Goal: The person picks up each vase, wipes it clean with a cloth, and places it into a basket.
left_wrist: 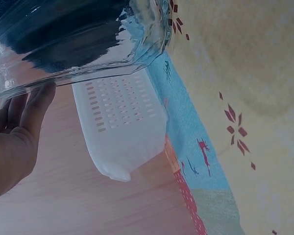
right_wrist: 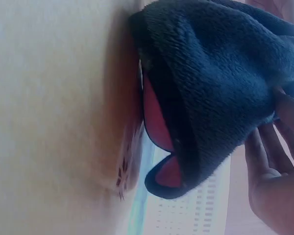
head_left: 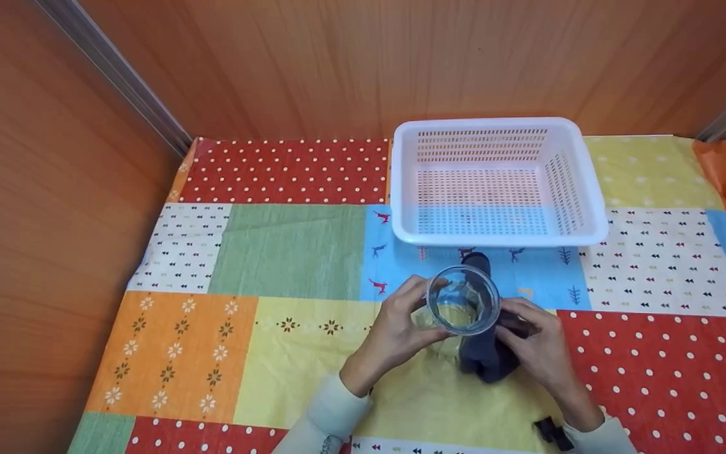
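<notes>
A clear glass jar (head_left: 457, 309) is held over the yellow patch of the tablecloth, its round mouth facing up toward the head camera. The fingers and thumb of my left hand (head_left: 394, 325) grip its left side. On the other side, my right hand (head_left: 541, 343) pinches a dark grey cloth (head_left: 489, 354) against the jar. Fluffy pile covers the cloth (right_wrist: 210, 93) in the right wrist view, where it hangs in folds with a dark edging and pinkish patches below. Through the jar wall (left_wrist: 93, 46) in the left wrist view, dark fabric shows.
A white perforated plastic basket (head_left: 593, 221) stands just beyond the hands, with nothing in it. Under everything lies a patchwork tablecloth (head_left: 293, 252). A wood-grain panel (head_left: 312, 69) rises behind, and another (head_left: 41, 221) closes the left side.
</notes>
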Available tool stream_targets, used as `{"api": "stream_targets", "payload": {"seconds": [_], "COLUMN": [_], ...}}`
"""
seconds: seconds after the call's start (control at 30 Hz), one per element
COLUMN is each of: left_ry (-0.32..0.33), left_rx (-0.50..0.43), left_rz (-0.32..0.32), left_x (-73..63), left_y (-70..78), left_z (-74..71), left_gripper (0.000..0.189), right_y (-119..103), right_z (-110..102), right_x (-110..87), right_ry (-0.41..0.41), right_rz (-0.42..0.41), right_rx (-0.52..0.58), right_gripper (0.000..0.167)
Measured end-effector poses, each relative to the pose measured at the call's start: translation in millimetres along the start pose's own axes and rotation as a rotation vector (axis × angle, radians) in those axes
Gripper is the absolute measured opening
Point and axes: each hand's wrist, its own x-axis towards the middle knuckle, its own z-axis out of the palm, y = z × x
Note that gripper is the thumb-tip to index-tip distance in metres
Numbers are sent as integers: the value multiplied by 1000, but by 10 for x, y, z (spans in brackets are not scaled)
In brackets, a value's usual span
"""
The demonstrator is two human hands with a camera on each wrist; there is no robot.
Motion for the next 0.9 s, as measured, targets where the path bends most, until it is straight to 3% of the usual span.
{"api": "stream_targets", "payload": {"seconds": [0.23, 0.9], "left_ry": [2, 1], "left_rx": [4, 24], "left_rz": [5, 16], "left_x": [-12, -6], "left_y": [-9, 1], "left_z": [2, -3], "left_gripper": [63, 63], "right_y": [-87, 41], "right_z": [28, 7], "right_x": [17, 27], "right_ry": [58, -17], "right_rz": [-64, 49], "right_rx": [59, 63], "right_gripper": [42, 31]}}
